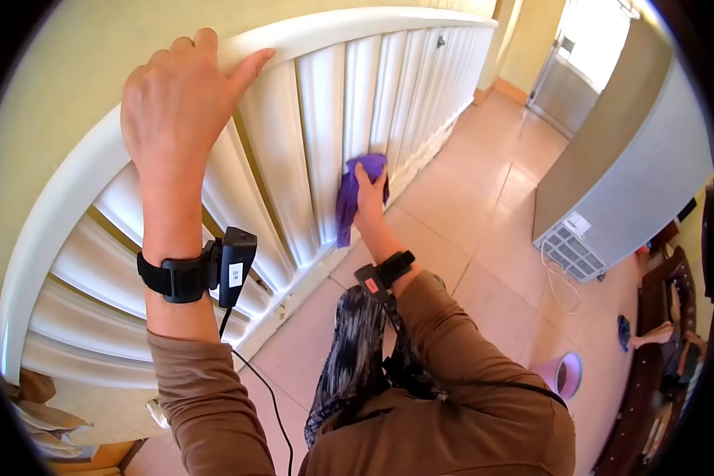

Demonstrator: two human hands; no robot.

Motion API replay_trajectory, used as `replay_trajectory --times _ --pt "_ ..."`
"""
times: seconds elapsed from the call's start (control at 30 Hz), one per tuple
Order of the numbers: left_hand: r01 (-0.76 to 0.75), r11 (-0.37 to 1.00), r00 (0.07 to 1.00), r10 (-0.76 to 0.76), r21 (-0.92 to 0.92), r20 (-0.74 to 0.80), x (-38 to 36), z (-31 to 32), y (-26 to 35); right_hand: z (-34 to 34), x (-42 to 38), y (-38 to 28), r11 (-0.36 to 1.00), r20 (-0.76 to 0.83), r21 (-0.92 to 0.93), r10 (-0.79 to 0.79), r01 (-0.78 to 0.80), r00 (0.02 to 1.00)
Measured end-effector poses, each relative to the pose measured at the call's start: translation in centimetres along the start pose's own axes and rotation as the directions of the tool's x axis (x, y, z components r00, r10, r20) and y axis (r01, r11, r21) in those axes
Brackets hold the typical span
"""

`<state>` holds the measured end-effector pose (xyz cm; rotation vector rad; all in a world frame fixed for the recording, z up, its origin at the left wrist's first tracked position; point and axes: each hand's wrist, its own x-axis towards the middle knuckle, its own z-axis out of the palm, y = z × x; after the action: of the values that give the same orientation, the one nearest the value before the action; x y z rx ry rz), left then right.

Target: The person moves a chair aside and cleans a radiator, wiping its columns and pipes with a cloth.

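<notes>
Left hand (174, 107) raised, right hand (367, 193) lower, clasping

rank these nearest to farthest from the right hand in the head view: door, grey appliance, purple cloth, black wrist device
1. Purple cloth: in the right hand, against the white slats.
2. Black wrist device: strapped just behind that hand.
3. Grey appliance: across the floor, to the right.
4. Door: at the far end, beyond the appliance.
</notes>
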<state>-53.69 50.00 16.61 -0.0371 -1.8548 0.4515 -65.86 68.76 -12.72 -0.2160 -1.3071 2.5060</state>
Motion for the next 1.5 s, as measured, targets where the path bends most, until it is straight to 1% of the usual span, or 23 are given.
replay_trajectory --times 0.03,0.1,0.2,0.3,0.33,0.4,0.43,0.5,0.63,0.7,0.73,0.77,0.8,0.83,0.9,1.03,1.17,1.23,1.27,1.3,1.37,1.43,1.5 --pt "-0.034 0.999 0.994 0.033 -0.008 -0.102 0.0 0.2 -0.2 1.1 -0.2 -2.1 0.998 0.058 0.021 -0.061 0.060 0.996" --pt "-0.032 0.999 0.995 0.031 -0.004 -0.100 -0.1 0.2 -0.2 4.8 -2.0 -7.6 0.985 0.143 0.012 -0.173 0.173 0.974" --pt "-0.028 1.000 0.997 0.028 0.002 -0.075 -0.1 0.0 -0.1 9.4 -2.6 -13.8 0.864 0.294 -0.172 -0.414 0.474 0.861" --pt "-0.012 1.000 0.999 0.013 0.012 -0.044 0.0 -0.5 0.1 11.5 -0.4 -16.3 0.548 0.392 -0.355 -0.648 0.758 0.652" --pt "-0.005 1.000 0.999 0.006 0.017 -0.035 0.0 -0.6 0.1 11.4 0.4 -16.4 0.551 0.390 -0.357 -0.646 0.754 0.656" --pt "-0.010 1.000 0.999 0.011 0.010 -0.039 0.1 -0.5 0.1 10.9 1.7 -16.0 0.128 0.468 -0.486 -0.798 0.865 0.381" --pt "-0.012 1.000 0.999 0.012 0.003 -0.045 0.1 -0.5 0.2 10.3 2.1 -14.9 0.134 0.464 -0.489 -0.797 0.862 0.387" --pt "0.012 1.000 0.999 -0.012 0.003 0.032 0.4 -0.7 0.2 8.9 2.2 -11.6 0.506 0.334 -0.310 -0.735 0.805 0.590" --pt "0.068 0.996 0.986 -0.076 0.053 0.148 0.7 -1.2 0.6 5.1 0.6 -3.3 0.484 0.207 -0.484 -0.746 0.728 0.633" --pt "0.064 0.996 0.980 -0.074 0.062 0.186 0.8 -1.6 0.7 3.7 -1.0 -0.6 0.763 0.018 -0.415 -0.538 0.496 0.843" --pt "0.077 0.994 0.974 -0.090 0.073 0.210 0.9 -1.5 0.7 2.9 -1.2 1.0 0.766 0.011 -0.412 -0.537 0.493 0.843" --pt "0.071 0.995 0.974 -0.084 0.072 0.208 0.8 -1.1 0.6 2.0 -1.2 2.9 0.802 -0.065 -0.464 -0.454 0.376 0.888" --pt "0.030 0.999 0.994 -0.034 0.044 0.103 0.7 -0.6 0.3 1.2 -1.1 4.4 0.826 -0.144 -0.504 -0.368 0.252 0.919" --pt "-0.014 1.000 1.000 0.014 0.021 -0.004 0.6 -0.2 0.1 0.5 -1.1 5.4 0.828 -0.147 -0.501 -0.367 0.250 0.919" --pt "-0.030 0.999 0.999 0.031 0.030 -0.010 0.8 -0.1 0.0 -0.7 -1.1 7.4 0.850 -0.287 -0.527 -0.171 -0.006 0.942" --pt "-0.045 0.999 0.998 0.044 -0.008 -0.046 0.8 0.0 -0.1 -2.9 -1.2 9.5 0.822 -0.286 -0.570 -0.179 -0.017 0.941" --pt "-0.016 1.000 0.999 0.016 0.014 -0.031 0.7 -0.4 0.3 -4.6 -2.0 9.5 0.742 -0.397 -0.633 -0.065 -0.222 0.916" --pt "0.073 0.997 0.975 -0.072 0.004 0.210 0.6 -1.0 0.4 -4.7 -1.7 9.2 0.723 -0.430 -0.644 -0.069 -0.252 0.900" --pt "0.066 0.998 0.982 -0.062 -0.017 0.179 0.5 -0.9 0.3 -4.6 -1.0 8.8 0.855 -0.402 -0.394 0.170 -0.337 0.900" --pt "0.071 0.997 0.983 -0.067 -0.014 0.174 0.4 -0.8 0.2 -4.6 -0.2 8.5 0.891 -0.302 -0.120 0.387 -0.438 0.871" --pt "0.059 0.998 0.985 -0.056 -0.014 0.162 0.4 -0.8 0.2 -2.5 -0.5 5.4 0.868 -0.182 0.080 0.497 -0.491 0.849" --pt "0.060 0.998 0.991 -0.057 -0.019 0.123 0.2 -0.5 0.2 1.8 -3.1 -0.6 0.994 0.020 0.020 0.107 -0.108 0.994" --pt "0.053 0.998 0.994 -0.051 -0.022 0.092 0.1 -0.4 0.0 5.8 -4.8 -5.5 0.998 0.076 0.027 -0.051 0.049 0.996"
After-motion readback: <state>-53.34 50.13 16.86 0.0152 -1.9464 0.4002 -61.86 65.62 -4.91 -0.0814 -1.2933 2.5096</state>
